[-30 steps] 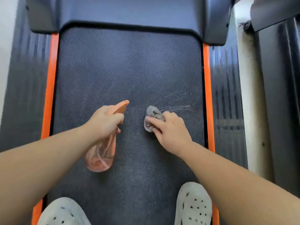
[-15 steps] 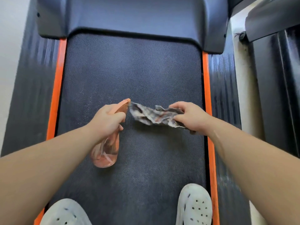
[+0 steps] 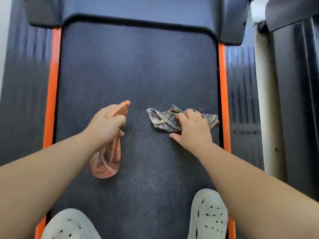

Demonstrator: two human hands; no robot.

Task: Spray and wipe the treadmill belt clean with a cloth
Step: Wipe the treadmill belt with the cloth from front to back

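- Looking down from the head view, I have my left hand (image 3: 107,125) clenched round the neck of a translucent peach-pink plastic spray bottle (image 3: 107,156). A finger sits by the trigger and the nozzle points forward over the belt, so I judge it is ready for a squirt ahead of the wipe.
- The bottle's rounded body hangs low, close to the belt. I cannot tell whether it touches.
- My right hand (image 3: 191,130) bears down on a crumpled grey-and-brown striped cloth (image 3: 162,118), fingers curled over its bunched middle and thumb spread out beside it. Gripped this way, the rag should drag along under my palm without slipping free.
- The striped cloth lies on the right half of the dark, finely dimpled rubber treadmill belt (image 3: 138,66), its far corner near the glossy orange side strip (image 3: 222,83). It is thin, soft and creased, with loose ends fanning out on both sides of my hand.
- Faint pale smudges show on the belt's grippy weave near the cloth, so I reckon wiping is mid-way.
- My pale perforated foam clogs (image 3: 208,214) stand on the belt's near end, and the smooth black plastic motor cover (image 3: 138,9) caps the far end.
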